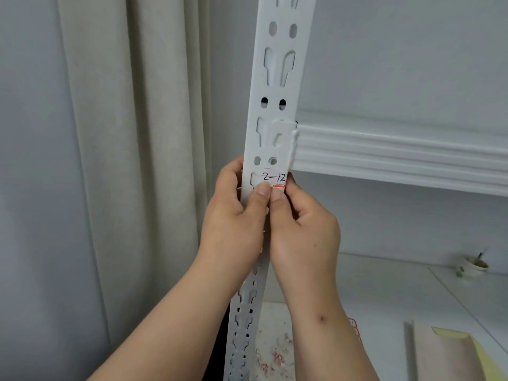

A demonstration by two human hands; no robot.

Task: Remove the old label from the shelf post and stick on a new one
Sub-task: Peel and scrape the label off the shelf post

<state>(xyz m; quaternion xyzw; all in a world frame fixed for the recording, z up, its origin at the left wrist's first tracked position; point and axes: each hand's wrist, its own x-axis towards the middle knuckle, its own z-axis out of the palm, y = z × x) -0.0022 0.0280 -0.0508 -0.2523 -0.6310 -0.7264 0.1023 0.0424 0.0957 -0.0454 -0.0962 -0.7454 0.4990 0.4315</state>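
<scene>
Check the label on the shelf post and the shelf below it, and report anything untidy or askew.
The label, marked 2-12, sits off-centre on the shelf post, reaching its right edge and covering part of a slot. Both thumbs press its lower edge. Below, torn red-and-white paper scraps litter the lower shelf, likely peeled label bits.

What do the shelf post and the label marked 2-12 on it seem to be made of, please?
Shelf post: probably painted white sheet metal, with smooth punched slots. Label: likely thin white paper, matte, with handwritten ink and a red stripe.
</scene>
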